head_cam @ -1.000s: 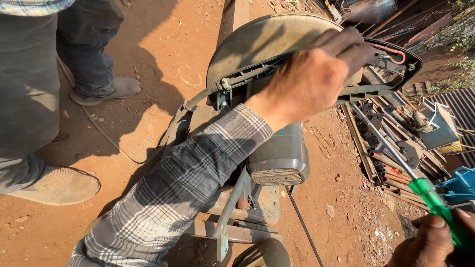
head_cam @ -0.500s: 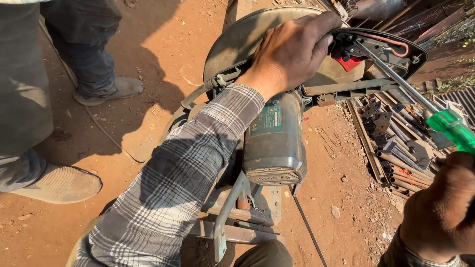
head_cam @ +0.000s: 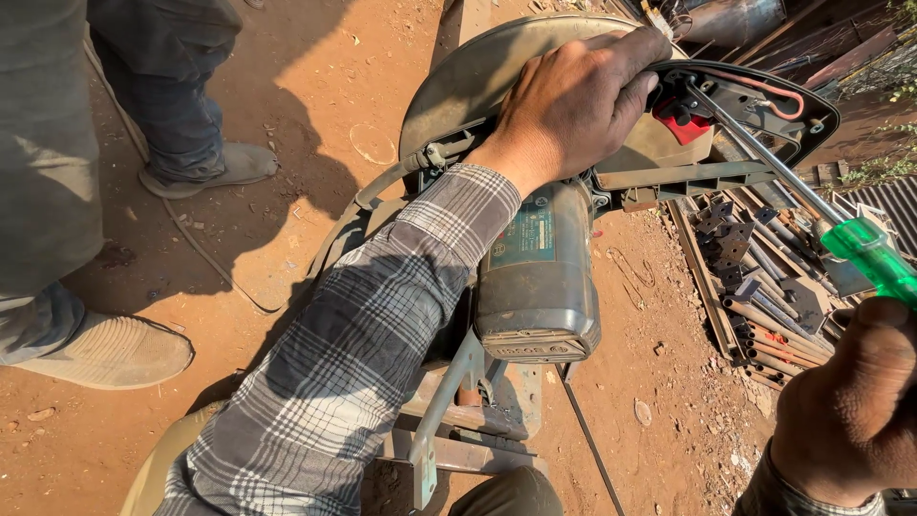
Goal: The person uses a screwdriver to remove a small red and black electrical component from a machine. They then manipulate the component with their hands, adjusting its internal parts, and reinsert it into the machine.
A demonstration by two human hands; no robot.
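My left hand [head_cam: 573,100] lies over the curved blade guard [head_cam: 468,81] of a chop saw, gripping it near the black handle [head_cam: 764,115], which has a red trigger. The saw's grey motor housing [head_cam: 537,277] hangs below my plaid sleeve. My right hand [head_cam: 850,401], at the lower right, is closed around a screwdriver with a green handle [head_cam: 871,260]. Its metal shaft [head_cam: 755,143] runs up and left, and the tip rests in the saw's handle area beside my left fingers.
Another person stands at the left on the red dirt, with a shoe [head_cam: 100,349] near and another shoe [head_cam: 215,167] farther back. A pile of metal scraps and rods [head_cam: 764,277] lies at the right. A thin cable [head_cam: 205,258] crosses the ground.
The view has shifted so the saw sits higher in the picture. My right hand has brought the screwdriver up and left, and its tip now reaches the saw's handle. My left hand stays on the guard.
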